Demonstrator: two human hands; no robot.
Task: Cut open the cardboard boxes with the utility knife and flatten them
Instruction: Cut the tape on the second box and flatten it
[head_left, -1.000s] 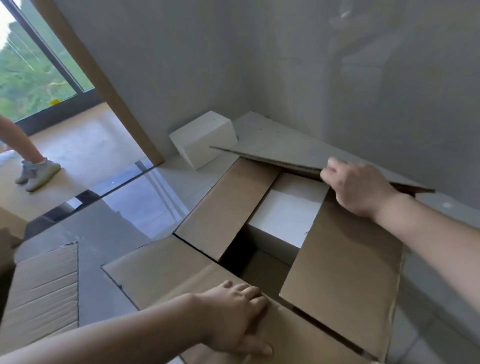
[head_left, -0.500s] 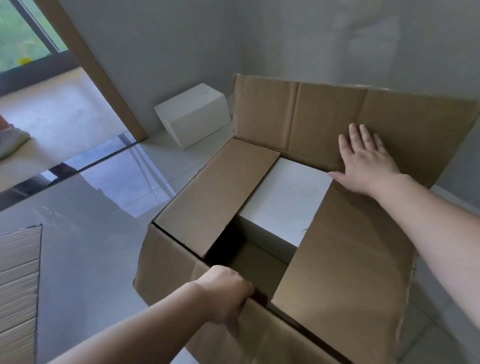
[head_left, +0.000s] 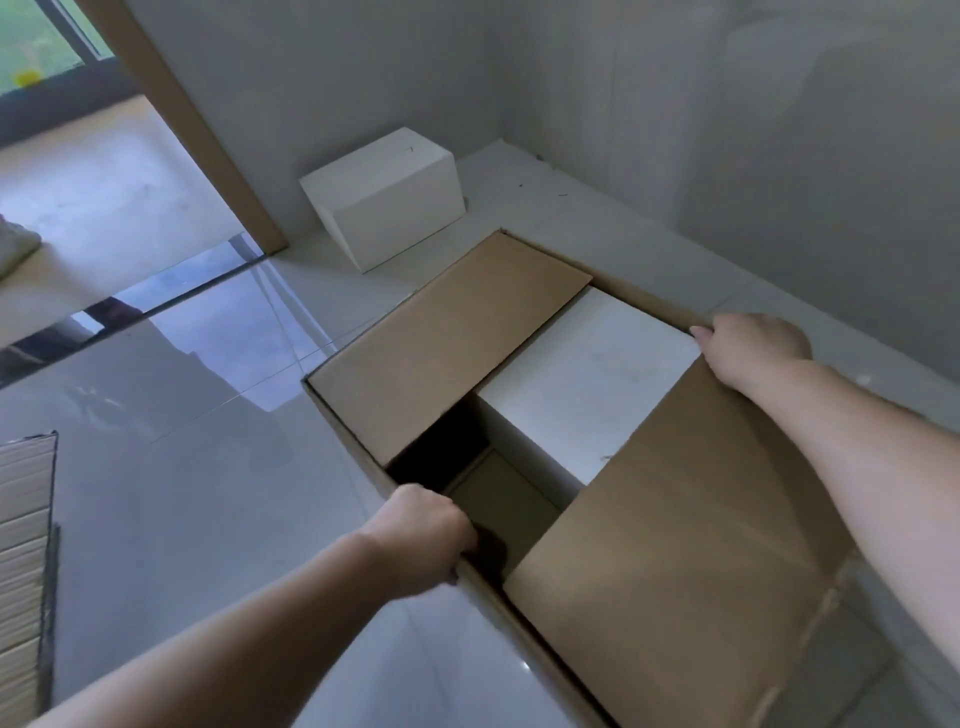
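A large brown cardboard box (head_left: 691, 545) stands on the floor with two inner flaps folded over its opening and a gap between them. Inside the gap shows a white box (head_left: 587, 379) and the dark bottom. My left hand (head_left: 421, 535) grips the near rim of the big box, fingers curled over the edge. At the far rim, my right hand (head_left: 753, 348) grips the edge, fingers hooked over the outside. No utility knife is in view.
A second white box (head_left: 384, 197) sits on the floor by the wall corner. Flattened cardboard (head_left: 26, 561) lies at the left edge. Glossy floor tiles (head_left: 208, 467) spread to the left; a brown door frame (head_left: 176, 119) stands behind.
The far outer flap, upright half a second ago, has been pushed down behind the box and is out of sight. My right hand went from flat on that flap to gripping the far rim.
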